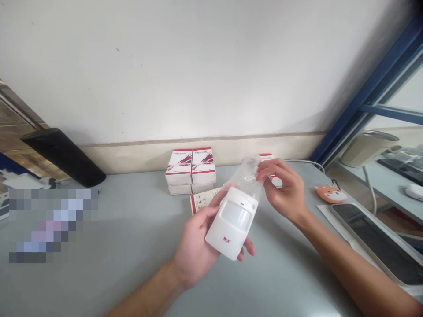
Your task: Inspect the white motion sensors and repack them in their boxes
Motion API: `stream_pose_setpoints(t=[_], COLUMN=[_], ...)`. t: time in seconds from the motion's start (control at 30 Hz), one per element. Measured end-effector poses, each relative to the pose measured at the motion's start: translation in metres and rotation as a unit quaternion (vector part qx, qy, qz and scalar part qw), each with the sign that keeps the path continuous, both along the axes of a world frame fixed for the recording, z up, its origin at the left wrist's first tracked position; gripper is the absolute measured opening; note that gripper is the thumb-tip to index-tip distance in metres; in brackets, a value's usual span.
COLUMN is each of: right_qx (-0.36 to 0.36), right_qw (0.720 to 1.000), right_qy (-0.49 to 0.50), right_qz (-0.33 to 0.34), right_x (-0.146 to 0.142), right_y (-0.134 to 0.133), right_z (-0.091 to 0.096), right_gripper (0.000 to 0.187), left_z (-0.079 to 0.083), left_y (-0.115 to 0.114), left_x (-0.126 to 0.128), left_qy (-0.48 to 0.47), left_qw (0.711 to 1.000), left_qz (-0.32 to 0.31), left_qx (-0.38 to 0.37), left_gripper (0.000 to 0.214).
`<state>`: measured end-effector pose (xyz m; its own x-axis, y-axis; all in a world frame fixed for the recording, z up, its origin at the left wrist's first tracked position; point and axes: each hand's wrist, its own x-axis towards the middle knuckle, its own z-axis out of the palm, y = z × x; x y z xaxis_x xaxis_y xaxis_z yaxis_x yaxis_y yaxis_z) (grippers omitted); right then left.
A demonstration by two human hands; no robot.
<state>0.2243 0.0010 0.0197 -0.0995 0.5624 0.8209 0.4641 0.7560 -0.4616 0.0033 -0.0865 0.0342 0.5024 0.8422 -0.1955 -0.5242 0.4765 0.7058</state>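
A white motion sensor [231,224] with a curved window and a small red logo rests in my left hand [200,244], whose fingers wrap around it from below. At the sensor's top end is a clear plastic bag [246,176], partly around or behind it; I cannot tell how much of the sensor it covers. My right hand [284,189] pinches the bag's far edge between thumb and fingers. Behind the sensor lies a white and red box [201,201] with printed icons, partly hidden by my left hand.
Several white and red boxes [191,169] stand stacked by the wall, and another box [276,180] is behind my right hand. To the right are an orange animal-shaped case [330,193] and a dark-screened device [380,242]. A black elongated object [66,156] leans at the left.
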Motion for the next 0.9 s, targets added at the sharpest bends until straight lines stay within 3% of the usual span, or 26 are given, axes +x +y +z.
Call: stream_pose_setpoints(t=[0.27,0.43,0.57,0.63,0.7,0.8,0.9], right_qx=[0.022,0.031,0.044,0.001,-0.098,-0.267,-0.348], right_qw=[1.000,0.999,0.998,0.997,0.994,0.955,0.918], right_qy=[0.008,-0.013,0.026,0.057,0.047,0.002,-0.002], right_qz=[-0.007,0.021,-0.048,-0.052,0.007,0.132,0.191], right_x=[0.001,-0.007,-0.012,-0.015,-0.017,-0.024,-0.031], right_y=[-0.002,-0.009,-0.016,-0.018,-0.022,-0.028,-0.034], right_z=[0.003,0.004,0.003,0.001,-0.003,-0.006,-0.004], right_gripper=[0.034,0.033,0.026,0.014,0.008,0.024,0.035], left_z=[0.003,0.007,0.011,0.010,0.009,0.007,0.004], left_y=[-0.003,-0.004,-0.002,0.001,0.004,0.008,0.010], left_x=[0.004,0.003,0.001,-0.002,-0.005,-0.009,-0.011], left_qy=[0.028,0.037,0.034,0.038,0.053,0.072,0.081], left_qw=[0.997,0.997,0.996,0.993,0.989,0.983,0.979], left_qz=[0.067,0.061,0.084,0.105,0.118,0.124,0.139], left_qx=[-0.012,-0.003,0.022,0.039,0.065,0.112,0.126], left_gripper=[0.039,0.042,0.035,0.032,0.030,0.029,0.030])
